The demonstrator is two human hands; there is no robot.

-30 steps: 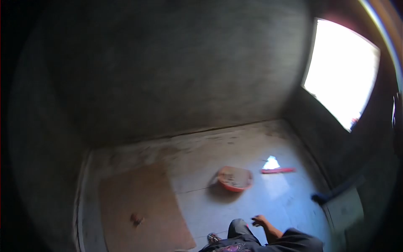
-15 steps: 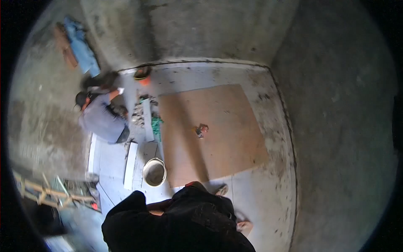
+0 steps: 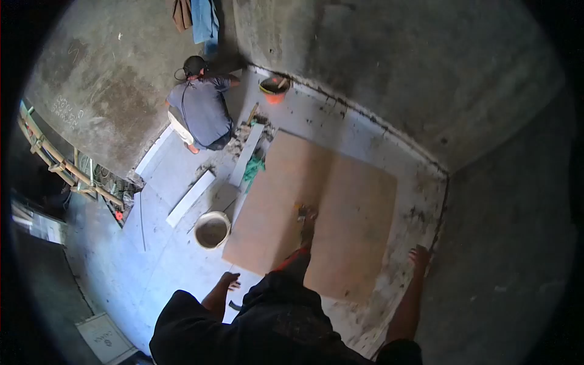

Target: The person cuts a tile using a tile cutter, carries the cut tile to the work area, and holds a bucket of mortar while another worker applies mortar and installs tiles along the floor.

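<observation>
Far to the left, a frame (image 3: 59, 166) is standing beside rubble (image 3: 111, 181) at the edge of the floor (image 3: 121, 277); a foot straying that way could be catching there. Further in, a pale strip (image 3: 190, 199) is lying loose on the floor, where a kick could be sliding or chipping it. Beyond it, a co-worker (image 3: 204, 112) is squatting with back turned, so a bump from behind could be coming unseen.

Next, the bucket (image 3: 212, 230) is standing upright just beside the board's near-left edge, holding something grey. A knock from a leg or a swinging arm could be tipping it. The left hand (image 3: 230, 281) is hanging near the bucket, apart from it, its grip loosely spread and holding nothing.

A second strip (image 3: 247, 155) and a green scrap (image 3: 254, 169) are lying along the board's left side, where toes could be snagging. Farther off, a pail (image 3: 275, 90) is standing near the wall.

The board (image 3: 359, 207) is lying flat across the middle of the floor, and a leg (image 3: 293, 266) is stretching over its near edge. Small clutter (image 3: 306, 212) is lying by the foot; touching or not, I cannot tell. If the board is sitting loose, it could be slipping underfoot. At right, the right hand (image 3: 419, 258) is hanging beyond the board, its grip spread, holding nothing visible.
</observation>
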